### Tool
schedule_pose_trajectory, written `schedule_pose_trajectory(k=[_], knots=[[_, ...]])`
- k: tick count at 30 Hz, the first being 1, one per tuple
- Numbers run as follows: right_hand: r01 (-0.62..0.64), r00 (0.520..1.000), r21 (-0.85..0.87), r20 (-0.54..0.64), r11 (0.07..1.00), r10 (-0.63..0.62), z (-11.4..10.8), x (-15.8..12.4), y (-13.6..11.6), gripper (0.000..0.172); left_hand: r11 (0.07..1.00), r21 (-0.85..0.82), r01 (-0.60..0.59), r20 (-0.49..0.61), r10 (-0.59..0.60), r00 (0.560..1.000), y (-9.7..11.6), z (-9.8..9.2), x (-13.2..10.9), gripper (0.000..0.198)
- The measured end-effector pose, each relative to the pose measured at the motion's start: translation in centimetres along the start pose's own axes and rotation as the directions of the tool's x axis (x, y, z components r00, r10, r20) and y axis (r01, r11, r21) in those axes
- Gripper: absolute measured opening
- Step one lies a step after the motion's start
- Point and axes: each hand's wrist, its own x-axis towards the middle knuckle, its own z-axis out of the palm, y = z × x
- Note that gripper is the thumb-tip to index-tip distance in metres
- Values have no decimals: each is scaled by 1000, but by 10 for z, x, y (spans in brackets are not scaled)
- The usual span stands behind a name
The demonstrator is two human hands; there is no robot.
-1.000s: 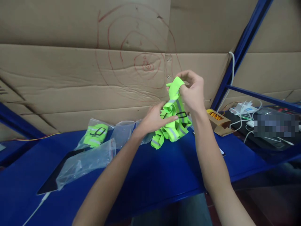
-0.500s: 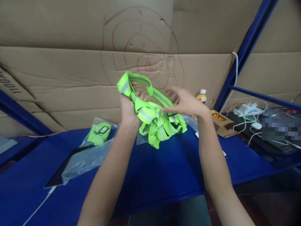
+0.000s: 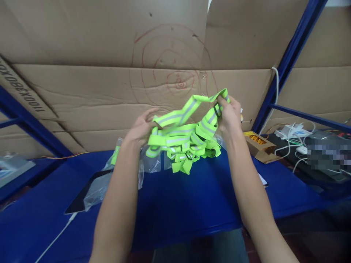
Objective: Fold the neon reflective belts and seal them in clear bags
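Note:
A tangle of neon-yellow reflective straps (image 3: 182, 140) with grey stripes and black buckles hangs between my two hands above the blue table. My left hand (image 3: 141, 128) grips the straps at their left end, fingers partly hidden behind the fabric. At the upper right, my right hand (image 3: 229, 111) is closed on a strap near a black buckle, and a loop stretches across to the left hand. The lower straps bunch into folds over the table. Behind my left forearm, another neon-yellow bundle (image 3: 115, 155) shows in part in a clear plastic bag.
On the blue table (image 3: 175, 212) lie a clear plastic bag (image 3: 95, 190) and a dark flat device (image 3: 75, 201) with a white cable. An open cardboard box (image 3: 260, 148) with orange contents stands right, near white cables (image 3: 290, 138). Cardboard (image 3: 95, 86) lines the back.
My right hand has moved from hovering open over the straps to gripping one, raised at the right. My left hand has shifted left, and the straps are now spread between both hands.

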Motion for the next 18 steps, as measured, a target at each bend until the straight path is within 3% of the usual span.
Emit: schedule_pose_trajectory(k=[1, 3, 4, 6, 7, 8, 10, 12, 14, 16, 18], knots=[[-41, 997, 91, -59, 995, 46, 3, 2, 6, 28, 984, 169, -64, 143, 40, 989, 6, 1, -9, 86], [-118, 986, 230, -85, 966, 140, 8, 7, 17, 34, 872, 409, -270, 385, 103, 917, 23, 10, -29, 102], [-151, 982, 283, -65, 947, 176, 8, 9, 20, 36, 801, 475, -364, 427, 152, 891, 32, 18, -40, 101], [-203, 977, 390, 16, 898, 214, 8, 10, 22, 31, 667, 530, -524, 381, 365, 849, 46, 43, -59, 85], [-218, 975, 445, 69, 869, 209, 9, 10, 20, 28, 596, 548, -587, 352, 472, 808, 49, 58, -65, 75], [-221, 975, 495, 123, 840, 184, 10, 8, 17, 25, 552, 546, -630, 360, 524, 772, 48, 73, -70, 70], [-201, 971, 562, 221, 802, 89, 15, 0, 6, 25, 566, 482, -669, 474, 474, 742, 37, 101, -71, 71], [-171, 952, 572, 306, 803, -15, 23, -11, -10, 30, 634, 395, -664, 492, 465, 736, 18, 120, -62, 57], [-160, 922, 546, 380, 823, -72, 30, -22, -27, 32, 716, 273, -643, 429, 507, 748, 1, 124, -49, 36], [-158, 904, 507, 419, 847, -82, 32, -28, -41, 33, 801, 173, -573, 345, 495, 797, -7, 116, -36, 30], [-139, 918, 438, 394, 888, -50, 27, -27, -50, 33, 884, 118, -452, 221, 421, 880, -6, 98, -27, 22]])
